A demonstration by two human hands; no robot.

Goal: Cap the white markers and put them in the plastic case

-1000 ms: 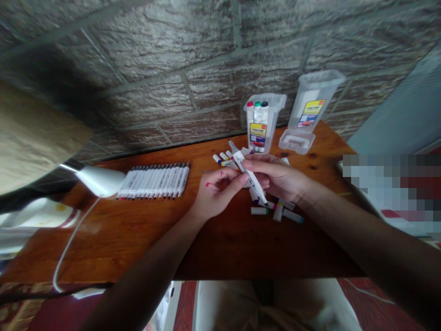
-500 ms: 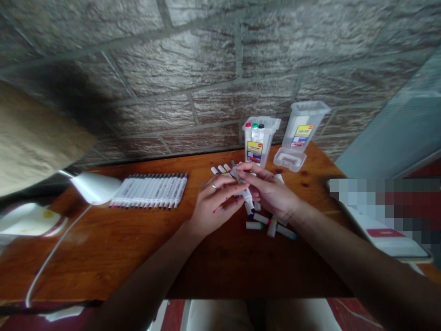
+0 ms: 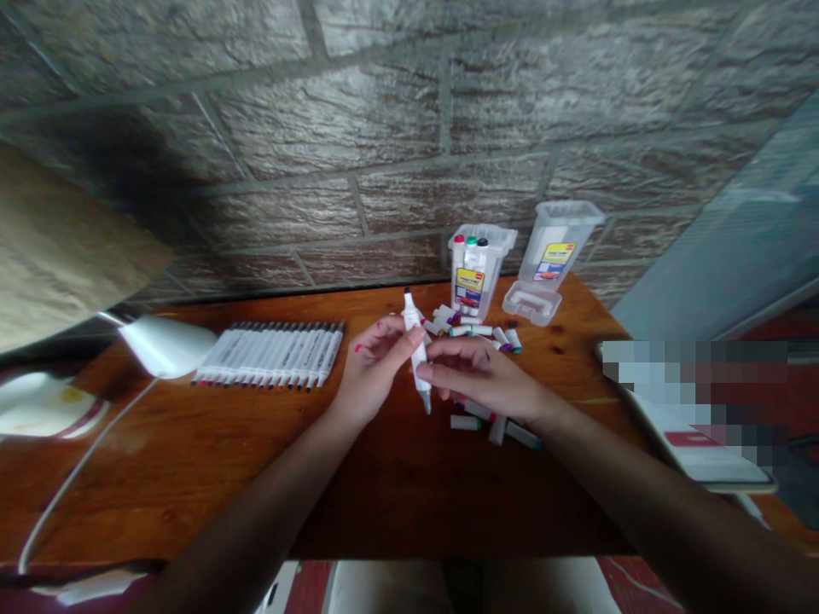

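Left hand fingers pinched on the upper part of an uncapped white marker; right hand fingers grip its lower part; marker is held above the counter, near upright, dark tip up, greyish tip down (red marks on the left hand); marker row lies to the left, side by side; loose caps lie around the right hand; behind them, an open clear case holds red-, green- and black-topped markers; second clear case stands to its right, lid open.
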